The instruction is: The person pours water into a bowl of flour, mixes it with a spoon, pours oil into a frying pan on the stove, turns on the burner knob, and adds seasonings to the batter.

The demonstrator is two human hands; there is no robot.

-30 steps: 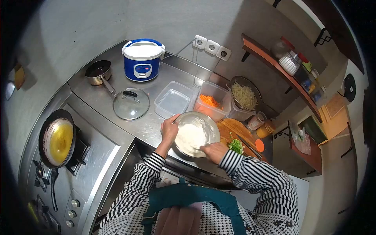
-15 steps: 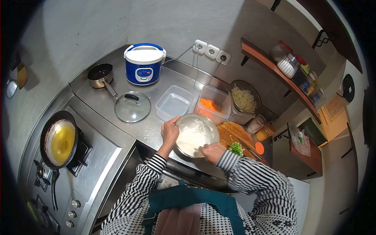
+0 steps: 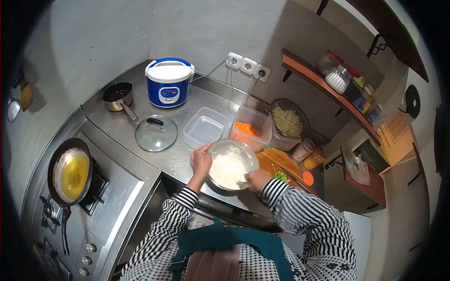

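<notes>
A round metal bowl (image 3: 251, 157) stands at the counter's front edge with a pale batter (image 3: 227, 169) inside. My left hand (image 3: 201, 160) is closed on the bowl's left rim. At the bowl's lower right, my right hand (image 3: 258, 180) is closed round a utensil whose end dips into the batter; most of it is hidden by the fingers. Right of the bowl lies a wooden cutting board (image 3: 281, 158) with chopped green onion (image 3: 280, 176) and a knife on it. Behind the bowl sits a clear tub of shredded carrot (image 3: 247, 129).
On the stove at left is a black pan (image 3: 72, 174) of yellow oil. A small saucepan (image 3: 117, 96), a glass lid (image 3: 156, 133), a rice cooker (image 3: 169, 83) and an empty plastic container (image 3: 205, 126) stand behind. A strainer of pale shreds (image 3: 287, 120) and jars (image 3: 314, 159) are at right.
My right hand has shifted slightly at the bowl's lower right side, and the batter's surface looks different. My left hand keeps its hold on the rim. The whole view has shifted a little.
</notes>
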